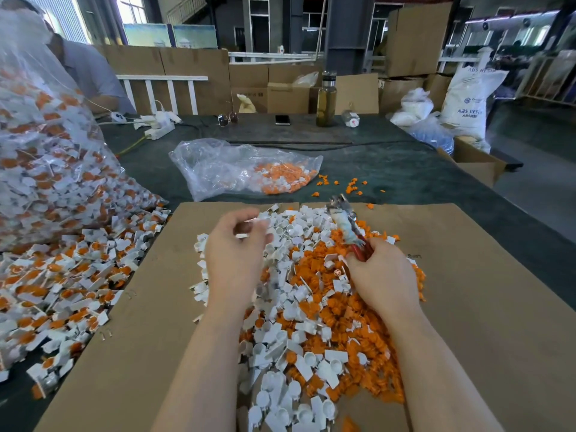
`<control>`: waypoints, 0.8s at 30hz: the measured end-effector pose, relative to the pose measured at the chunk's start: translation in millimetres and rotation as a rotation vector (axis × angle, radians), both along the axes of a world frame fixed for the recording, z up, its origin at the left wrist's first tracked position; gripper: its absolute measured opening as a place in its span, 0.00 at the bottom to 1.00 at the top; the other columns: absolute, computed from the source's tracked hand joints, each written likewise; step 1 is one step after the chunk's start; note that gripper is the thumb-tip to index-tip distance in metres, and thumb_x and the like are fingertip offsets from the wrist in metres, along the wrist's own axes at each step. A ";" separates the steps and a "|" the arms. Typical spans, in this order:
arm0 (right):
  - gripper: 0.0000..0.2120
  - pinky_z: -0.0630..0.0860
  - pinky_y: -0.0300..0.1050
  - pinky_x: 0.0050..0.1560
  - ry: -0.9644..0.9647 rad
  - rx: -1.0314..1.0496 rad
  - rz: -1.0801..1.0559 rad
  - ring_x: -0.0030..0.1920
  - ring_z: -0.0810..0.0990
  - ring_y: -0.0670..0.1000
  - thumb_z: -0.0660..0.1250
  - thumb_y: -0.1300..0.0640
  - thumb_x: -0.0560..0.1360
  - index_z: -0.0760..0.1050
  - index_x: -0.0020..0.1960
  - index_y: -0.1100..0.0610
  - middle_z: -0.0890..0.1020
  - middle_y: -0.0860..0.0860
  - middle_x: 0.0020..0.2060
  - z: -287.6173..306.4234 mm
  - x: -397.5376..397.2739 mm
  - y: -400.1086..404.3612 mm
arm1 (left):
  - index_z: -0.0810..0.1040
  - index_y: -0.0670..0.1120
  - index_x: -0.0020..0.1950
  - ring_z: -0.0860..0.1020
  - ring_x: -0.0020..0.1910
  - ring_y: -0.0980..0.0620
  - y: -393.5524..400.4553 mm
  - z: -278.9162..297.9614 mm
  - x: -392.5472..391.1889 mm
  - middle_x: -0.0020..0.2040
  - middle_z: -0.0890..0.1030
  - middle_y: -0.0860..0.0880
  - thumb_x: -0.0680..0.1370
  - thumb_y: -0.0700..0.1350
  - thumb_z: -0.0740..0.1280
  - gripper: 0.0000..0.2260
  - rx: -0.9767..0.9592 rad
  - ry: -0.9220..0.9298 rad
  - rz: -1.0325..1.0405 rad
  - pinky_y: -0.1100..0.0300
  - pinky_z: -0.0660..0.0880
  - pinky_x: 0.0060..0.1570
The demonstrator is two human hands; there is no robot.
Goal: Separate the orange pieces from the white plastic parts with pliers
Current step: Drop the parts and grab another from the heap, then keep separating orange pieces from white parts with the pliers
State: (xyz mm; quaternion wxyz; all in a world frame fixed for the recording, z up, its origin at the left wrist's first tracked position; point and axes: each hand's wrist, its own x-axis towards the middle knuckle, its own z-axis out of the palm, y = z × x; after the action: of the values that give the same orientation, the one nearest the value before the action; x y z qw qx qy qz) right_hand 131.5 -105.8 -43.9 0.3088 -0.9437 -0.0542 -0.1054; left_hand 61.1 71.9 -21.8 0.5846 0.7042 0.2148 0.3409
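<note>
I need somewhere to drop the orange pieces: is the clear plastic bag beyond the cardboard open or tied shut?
Open. The clear plastic bag lies flat on the table, its mouth spread rightward, with orange pieces spilling out.

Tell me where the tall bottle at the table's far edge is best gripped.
Grip the bottle around its straight glass body, below the dark cap, coming from the near side. It stands upright, and cardboard boxes crowd it from behind.
</note>
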 end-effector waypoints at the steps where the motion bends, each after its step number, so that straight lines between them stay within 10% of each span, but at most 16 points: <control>1: 0.09 0.62 0.40 0.27 -0.022 -0.010 -0.013 0.32 0.73 0.47 0.63 0.47 0.77 0.73 0.43 0.51 0.75 0.45 0.32 0.3 -0.2 -0.4 | 0.81 0.51 0.52 0.84 0.38 0.60 -6.4 0.8 0.6 0.44 0.83 0.54 0.79 0.43 0.70 0.04 -0.025 0.003 -0.024 0.57 0.81 0.47; 6: 0.12 0.61 0.39 0.28 -0.052 -0.057 -0.027 0.38 0.70 0.50 0.65 0.48 0.76 0.77 0.55 0.53 0.74 0.50 0.48 -0.6 -2.8 -2.0 | 0.81 0.50 0.49 0.85 0.38 0.59 -16.1 -1.6 1.0 0.43 0.84 0.52 0.78 0.42 0.70 0.03 -0.067 0.040 -0.079 0.50 0.81 0.53; 14: 0.05 0.65 0.37 0.30 -0.138 -0.062 0.256 0.36 0.72 0.41 0.67 0.48 0.75 0.71 0.46 0.45 0.74 0.41 0.40 2.6 -11.7 9.1 | 0.83 0.51 0.48 0.84 0.37 0.60 -10.7 -6.7 2.8 0.41 0.85 0.53 0.78 0.42 0.72 0.04 -0.091 0.053 -0.034 0.56 0.81 0.49; 24: 0.13 0.76 0.43 0.36 -0.179 -0.208 0.348 0.42 0.76 0.48 0.66 0.50 0.74 0.75 0.58 0.49 0.71 0.43 0.44 -0.8 -21.9 24.5 | 0.83 0.52 0.51 0.82 0.34 0.62 -2.4 -15.2 6.8 0.41 0.84 0.58 0.79 0.41 0.68 0.07 -0.085 0.085 0.045 0.65 0.77 0.41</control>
State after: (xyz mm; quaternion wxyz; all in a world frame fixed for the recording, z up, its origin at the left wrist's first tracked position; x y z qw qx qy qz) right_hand 109.6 -81.3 -44.7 0.2171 -0.9338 -0.2538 -0.1278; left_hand 67.9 69.5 -37.0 0.5964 0.6876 0.2697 0.3144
